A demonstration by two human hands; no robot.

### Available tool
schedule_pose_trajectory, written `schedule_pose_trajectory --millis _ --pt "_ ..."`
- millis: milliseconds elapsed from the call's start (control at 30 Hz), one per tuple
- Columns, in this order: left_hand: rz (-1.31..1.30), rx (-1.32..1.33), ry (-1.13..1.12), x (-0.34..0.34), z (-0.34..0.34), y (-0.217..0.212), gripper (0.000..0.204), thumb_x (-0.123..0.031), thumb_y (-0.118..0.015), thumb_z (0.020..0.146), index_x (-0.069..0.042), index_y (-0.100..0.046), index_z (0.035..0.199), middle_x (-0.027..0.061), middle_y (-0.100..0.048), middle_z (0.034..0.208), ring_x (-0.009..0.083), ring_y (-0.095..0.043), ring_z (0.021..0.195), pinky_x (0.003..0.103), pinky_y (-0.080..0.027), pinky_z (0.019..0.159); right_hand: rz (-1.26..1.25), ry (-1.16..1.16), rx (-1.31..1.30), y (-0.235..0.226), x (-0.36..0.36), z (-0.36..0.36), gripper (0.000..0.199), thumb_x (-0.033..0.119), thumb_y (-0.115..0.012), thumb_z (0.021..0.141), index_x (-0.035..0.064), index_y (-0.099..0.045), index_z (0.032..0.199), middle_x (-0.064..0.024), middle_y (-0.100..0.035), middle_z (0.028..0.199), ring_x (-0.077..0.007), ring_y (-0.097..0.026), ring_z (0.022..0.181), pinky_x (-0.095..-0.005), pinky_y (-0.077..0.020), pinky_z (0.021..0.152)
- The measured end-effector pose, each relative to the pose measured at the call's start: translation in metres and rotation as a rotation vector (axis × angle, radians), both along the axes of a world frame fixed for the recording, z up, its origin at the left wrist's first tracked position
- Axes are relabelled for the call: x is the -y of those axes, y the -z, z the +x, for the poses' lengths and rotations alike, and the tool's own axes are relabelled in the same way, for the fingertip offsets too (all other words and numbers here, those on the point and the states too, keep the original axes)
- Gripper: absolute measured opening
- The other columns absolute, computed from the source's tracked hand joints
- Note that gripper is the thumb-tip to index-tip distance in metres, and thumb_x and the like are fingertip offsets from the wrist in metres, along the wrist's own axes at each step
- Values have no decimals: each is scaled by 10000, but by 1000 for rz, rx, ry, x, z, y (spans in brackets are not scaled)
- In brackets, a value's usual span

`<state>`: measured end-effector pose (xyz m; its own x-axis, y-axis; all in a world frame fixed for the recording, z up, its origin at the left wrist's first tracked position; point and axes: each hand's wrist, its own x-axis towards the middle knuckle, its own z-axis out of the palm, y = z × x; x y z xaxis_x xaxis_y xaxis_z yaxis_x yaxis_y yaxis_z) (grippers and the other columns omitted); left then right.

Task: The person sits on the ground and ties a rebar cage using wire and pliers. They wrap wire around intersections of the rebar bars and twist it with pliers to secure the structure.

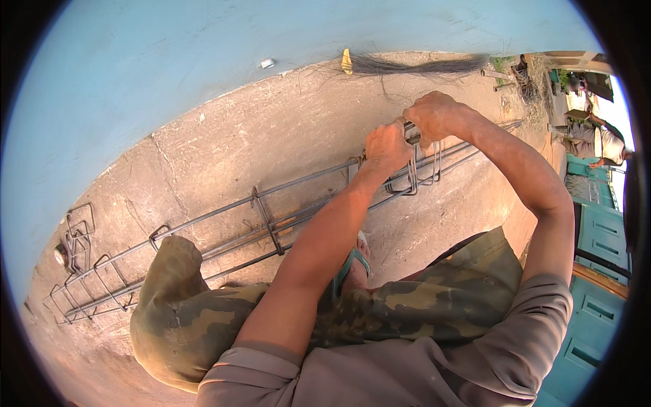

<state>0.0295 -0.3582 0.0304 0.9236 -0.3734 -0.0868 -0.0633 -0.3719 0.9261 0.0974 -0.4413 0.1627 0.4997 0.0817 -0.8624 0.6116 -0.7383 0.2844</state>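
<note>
Steel rebar cage (271,227) runs lower left to upper right. Your left hand (386,146) and right hand (434,115), both fisted, grip its stirrups (413,173) at the upper-right end, touching each other.

Your trousers (203,319) are green-brown camo, your shirt (420,373) plain greyish tan, and your sandal strap (346,268) teal. The wall (135,74) is pale blue, the floor (271,136) sandy beige, the rebar (224,227) dark grey, the doors (600,251) teal.

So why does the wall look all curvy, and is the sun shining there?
In the head view the fisheye lens bends the blue wall and the steel bar cage toward the dark round rim; warm sunlight falls on the concrete floor and both hands, left hand and right hand; the far right is glary.
</note>
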Motion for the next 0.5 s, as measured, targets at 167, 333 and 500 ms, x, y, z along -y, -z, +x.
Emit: schedule_pose_trajectory --millis 167,333,500 --pt "-268 -481 260 -38 36 1 314 -170 -760 630 5 -621 851 157 -666 736 255 -654 683 386 -521 673 388 -737 542 3 14 -15 185 156 -651 848 98 -703 1016 -85 -690 793 -229 -671 862 -345 -496 876" --pt "-231 -217 -4 -19 23 -3 365 -213 -762 677 39 -651 916 152 -681 777 296 -674 727 403 -532 707 129 -345 225 6 2 14 154 122 -662 807 72 -722 939 -122 -703 824 -279 -677 848 -384 -525 820" --pt "-165 -167 -169 18 5 -22 410 -283 -792 734 27 -685 979 209 -710 839 374 -697 829 449 -539 734 -28 -78 -47 -17 -11 25 120 130 -704 718 21 -724 764 -173 -720 839 -305 -696 750 -422 -551 629"
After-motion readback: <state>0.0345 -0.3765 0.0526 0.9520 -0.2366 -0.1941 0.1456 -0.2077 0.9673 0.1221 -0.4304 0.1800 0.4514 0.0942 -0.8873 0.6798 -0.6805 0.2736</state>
